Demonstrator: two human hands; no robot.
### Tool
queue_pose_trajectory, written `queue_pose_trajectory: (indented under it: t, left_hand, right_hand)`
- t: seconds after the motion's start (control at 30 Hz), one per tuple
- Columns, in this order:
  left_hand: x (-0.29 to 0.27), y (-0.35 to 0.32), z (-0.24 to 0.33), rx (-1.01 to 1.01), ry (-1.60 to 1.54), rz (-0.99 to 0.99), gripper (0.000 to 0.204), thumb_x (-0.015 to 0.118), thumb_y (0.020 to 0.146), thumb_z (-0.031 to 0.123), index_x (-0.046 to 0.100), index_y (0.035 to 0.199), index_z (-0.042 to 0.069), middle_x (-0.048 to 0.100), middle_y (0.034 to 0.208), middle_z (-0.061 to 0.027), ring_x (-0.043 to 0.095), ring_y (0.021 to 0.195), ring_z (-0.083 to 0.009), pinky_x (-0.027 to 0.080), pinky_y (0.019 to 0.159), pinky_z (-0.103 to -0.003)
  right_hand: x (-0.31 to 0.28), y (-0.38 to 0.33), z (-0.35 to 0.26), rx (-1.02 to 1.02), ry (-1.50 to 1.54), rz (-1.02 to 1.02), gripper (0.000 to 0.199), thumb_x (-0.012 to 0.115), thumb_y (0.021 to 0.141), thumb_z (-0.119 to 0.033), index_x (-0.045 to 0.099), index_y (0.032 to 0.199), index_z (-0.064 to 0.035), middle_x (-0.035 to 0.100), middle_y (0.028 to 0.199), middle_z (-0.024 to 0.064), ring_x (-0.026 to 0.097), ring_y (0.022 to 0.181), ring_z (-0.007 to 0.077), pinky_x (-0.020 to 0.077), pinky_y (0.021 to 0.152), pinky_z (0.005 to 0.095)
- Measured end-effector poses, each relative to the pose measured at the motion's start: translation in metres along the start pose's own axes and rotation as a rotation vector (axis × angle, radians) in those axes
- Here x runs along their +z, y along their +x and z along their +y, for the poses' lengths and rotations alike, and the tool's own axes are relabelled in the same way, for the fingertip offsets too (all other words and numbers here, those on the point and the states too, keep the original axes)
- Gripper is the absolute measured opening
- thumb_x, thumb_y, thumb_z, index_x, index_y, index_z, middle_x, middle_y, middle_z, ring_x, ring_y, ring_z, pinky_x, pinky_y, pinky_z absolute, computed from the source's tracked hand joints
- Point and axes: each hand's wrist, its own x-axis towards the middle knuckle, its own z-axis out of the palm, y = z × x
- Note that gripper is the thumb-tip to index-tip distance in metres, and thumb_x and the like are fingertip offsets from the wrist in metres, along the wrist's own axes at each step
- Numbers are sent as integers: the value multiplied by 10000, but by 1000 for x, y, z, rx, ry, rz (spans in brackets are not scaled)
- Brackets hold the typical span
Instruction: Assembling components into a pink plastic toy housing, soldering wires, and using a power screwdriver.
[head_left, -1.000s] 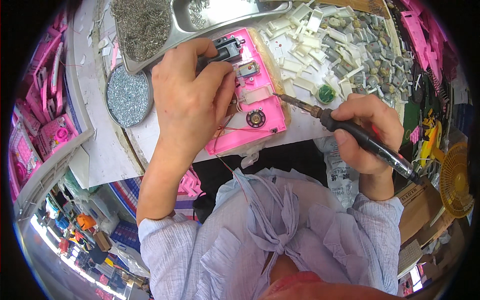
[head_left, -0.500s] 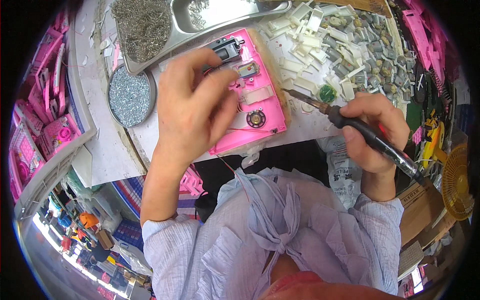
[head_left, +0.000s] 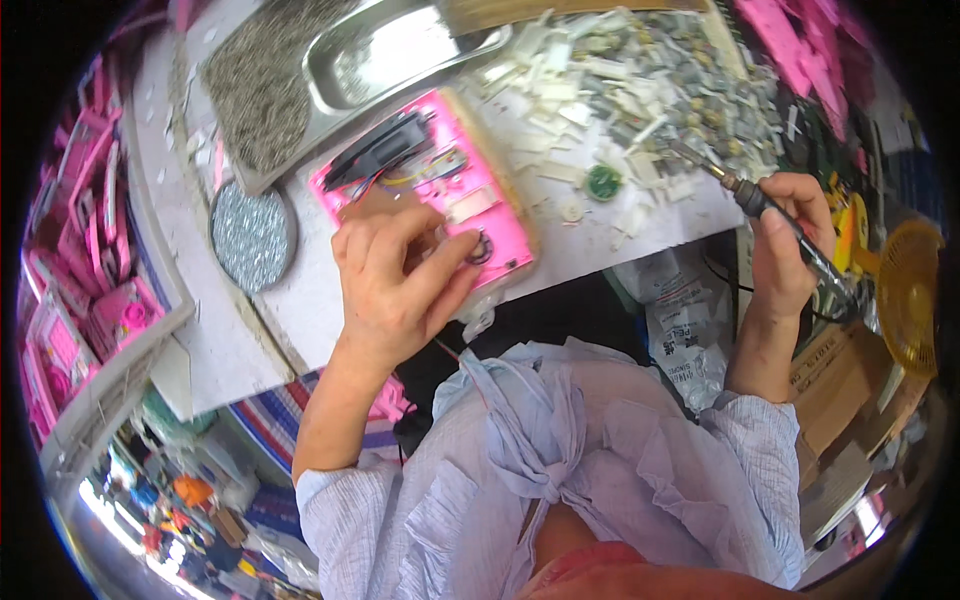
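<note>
Pink plastic casing [head_left: 425, 195] lies open-side up on the white worktable [head_left: 300, 300], near its front edge. Left hand [head_left: 395, 285] rests on the casing's near end, fingertips [head_left: 455, 240] pressed beside a small round part (palm hides what is beneath). Right hand [head_left: 785, 245] is clenched around a soldering iron [head_left: 770, 215], held well to the right, tip over the heap of small white and grey parts [head_left: 640, 90]. Wiring inside is hard to make out.

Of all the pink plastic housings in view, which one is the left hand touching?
The open pink housing lying on the white tabletop, wires exposed, under the left hand. The other pink housings are piled in the side bin.
</note>
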Motion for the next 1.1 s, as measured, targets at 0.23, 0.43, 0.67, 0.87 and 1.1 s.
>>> queue_pose_trajectory:
  t: [0.23, 0.43, 0.67, 0.87, 1.1]
  left_hand:
    - [8, 5, 10, 50, 101, -13, 246, 841, 746, 200, 763, 978, 171, 634, 1102, -59, 573, 1000, -266, 364, 887, -435]
    - [15, 7, 20, 29, 113, 4, 212, 835, 771, 206, 771, 968, 159, 624, 1077, -58, 564, 979, -259, 342, 900, -417]
    - [15, -9, 12, -38, 113, 51, 221, 825, 774, 198, 763, 984, 172, 618, 1107, -79, 564, 979, -284, 363, 877, -441]
    - [-6, -10, 7, -79, 43, 87, 299, 839, 726, 191, 747, 1010, 163, 629, 1105, -50, 583, 961, -244, 369, 859, -408]
    - [4, 3, -17, -93, 163, 259, 275, 828, 721, 187, 763, 987, 165, 622, 1087, -30, 564, 984, -232, 352, 894, -405]
  right_hand:
    - [-77, -9, -28, -21, 27, 346, 197, 687, 910, -66, 652, 1093, -2, 605, 803, -34, 507, 695, 43, 379, 637, 190]
    - [-155, 14, -22, -170, -126, 727, 106, 689, 901, -51, 708, 997, -9, 564, 726, -61, 429, 610, 16, 289, 543, 190]
    - [-191, 88, 16, 164, -86, 585, 115, 765, 899, -174, 735, 945, -73, 583, 706, -39, 479, 597, 41, 329, 527, 205]
    - [-145, 29, 45, 435, 546, 374, 426, 623, 1036, -302, 548, 1379, -61, 524, 815, -7, 467, 631, 72, 380, 518, 218]
    - [114, 24, 8, -158, -353, -222, 109, 738, 862, -31, 742, 969, -14, 709, 849, 79, 660, 785, 141, 511, 707, 274]
